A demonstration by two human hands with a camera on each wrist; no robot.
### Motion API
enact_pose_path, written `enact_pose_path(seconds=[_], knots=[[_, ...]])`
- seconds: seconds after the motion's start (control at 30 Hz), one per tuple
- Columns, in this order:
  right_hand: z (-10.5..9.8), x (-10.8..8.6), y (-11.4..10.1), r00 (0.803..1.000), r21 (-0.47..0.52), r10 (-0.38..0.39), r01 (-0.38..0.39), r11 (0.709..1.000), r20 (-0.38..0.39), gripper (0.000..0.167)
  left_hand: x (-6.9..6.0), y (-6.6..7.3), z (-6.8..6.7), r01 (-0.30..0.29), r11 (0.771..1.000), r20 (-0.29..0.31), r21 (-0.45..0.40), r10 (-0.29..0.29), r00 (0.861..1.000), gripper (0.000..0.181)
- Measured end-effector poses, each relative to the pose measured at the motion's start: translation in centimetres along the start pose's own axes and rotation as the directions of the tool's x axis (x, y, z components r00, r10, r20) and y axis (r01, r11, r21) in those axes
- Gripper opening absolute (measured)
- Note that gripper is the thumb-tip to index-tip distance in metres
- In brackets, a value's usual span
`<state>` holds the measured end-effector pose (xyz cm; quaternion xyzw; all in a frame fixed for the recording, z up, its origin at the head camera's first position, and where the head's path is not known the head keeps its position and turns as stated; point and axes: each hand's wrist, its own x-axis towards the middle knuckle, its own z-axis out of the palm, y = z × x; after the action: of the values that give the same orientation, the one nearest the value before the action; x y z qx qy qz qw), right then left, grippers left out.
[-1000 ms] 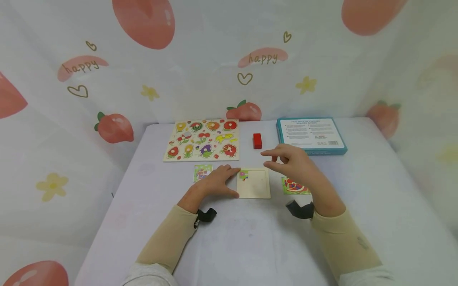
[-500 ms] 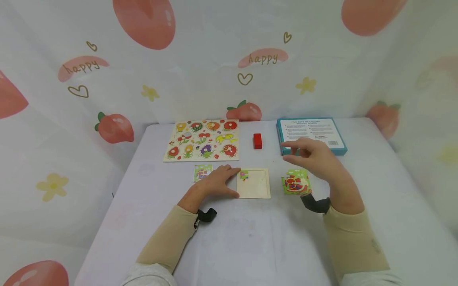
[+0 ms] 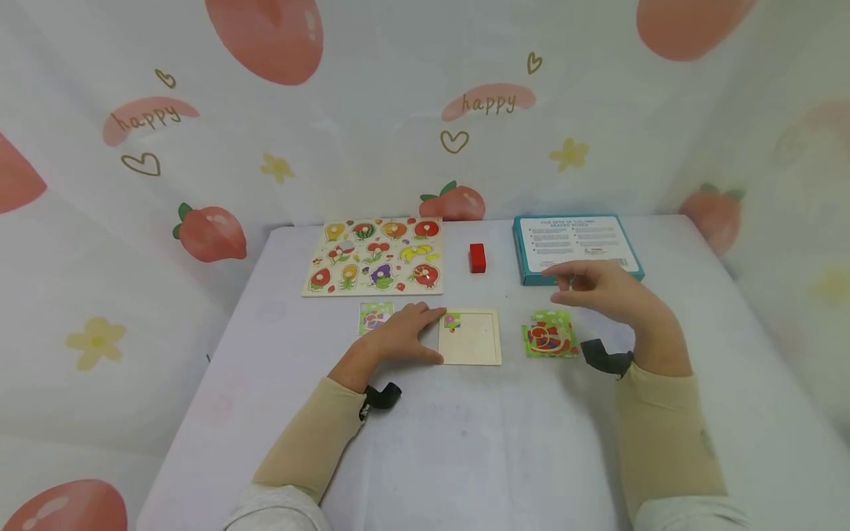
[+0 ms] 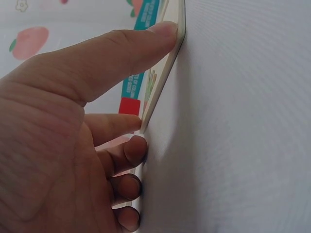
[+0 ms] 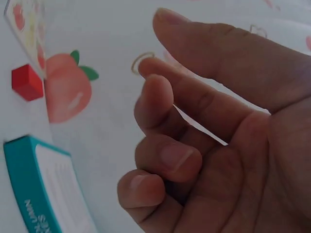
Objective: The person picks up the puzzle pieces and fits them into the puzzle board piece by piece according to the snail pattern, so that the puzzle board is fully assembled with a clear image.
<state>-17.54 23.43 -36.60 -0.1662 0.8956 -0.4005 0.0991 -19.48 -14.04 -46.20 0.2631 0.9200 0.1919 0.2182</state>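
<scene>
A square wooden puzzle tray [image 3: 474, 343] lies mid-table with one small jigsaw piece [image 3: 452, 321] in its far left corner. Along the tray's left edge, my left hand [image 3: 398, 335] rests its thumb and index finger at the two corners, spread wide. The left wrist view shows that thumb [image 4: 150, 41] touching the tray's rim. My right hand [image 3: 600, 291] hovers above the table, fingers loosely bent, thumb and index tips apart with nothing between them. Below and left of it lies a pile of colourful jigsaw pieces [image 3: 550, 335], green, red and blue.
A fruit peg puzzle board [image 3: 372, 258] lies at the back left. A red block [image 3: 477, 258] stands beside it, and a teal box [image 3: 578, 240] lies at the back right. A small picture card [image 3: 375, 316] sits behind my left hand.
My right hand has moved rightwards, away from the tray and past the jigsaw pile, which shows more fully now. The left hand has stayed at the tray.
</scene>
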Motion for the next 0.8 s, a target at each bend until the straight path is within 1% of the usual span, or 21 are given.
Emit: enact_pose_path(seconds=[0.07,0.13,0.27,0.43,0.57,0.67,0.73,0.8], knots=[[-0.1,0.2,0.9,0.999,0.028,0.024,-0.025,0.999,0.034,0.042,0.0,0.0,0.0,0.001,1.000,0.001,-0.004,-0.001,1.000,0.092],[-0.2,0.4,1.8,0.995,0.055,0.066,-0.070,0.996,0.070,0.043,0.1,0.0,-0.1,0.002,1.000,0.001,-0.010,-0.002,1.000,0.092],[0.0,0.9,3.5,0.980,0.079,0.149,-0.160,0.984,0.135,0.044,0.1,-0.1,-0.1,-0.002,1.000,0.006,-0.008,0.002,1.000,0.092],[0.7,1.6,5.5,0.964,0.094,0.197,-0.216,0.972,0.177,0.043,0.0,-0.1,-0.1,-0.005,1.000,0.006,-0.007,0.005,1.000,0.093],[1.4,2.2,6.4,0.949,0.072,0.248,-0.266,0.961,0.198,0.040,0.0,-0.1,-0.1,-0.005,1.000,0.004,-0.013,0.005,1.000,0.093],[1.9,2.7,7.0,0.941,0.043,0.265,-0.280,0.959,0.213,0.038,0.0,-0.1,0.0,-0.005,1.000,0.002,-0.015,0.005,1.000,0.092],[2.2,2.9,7.2,0.942,0.027,0.255,-0.267,0.963,0.219,0.037,0.0,-0.1,0.0,-0.006,1.000,0.000,-0.013,0.006,1.000,0.092],[2.5,3.1,7.2,0.947,0.028,0.235,-0.246,0.969,0.218,0.035,0.0,-0.1,0.0,-0.008,1.000,-0.002,-0.011,0.008,1.000,0.092]])
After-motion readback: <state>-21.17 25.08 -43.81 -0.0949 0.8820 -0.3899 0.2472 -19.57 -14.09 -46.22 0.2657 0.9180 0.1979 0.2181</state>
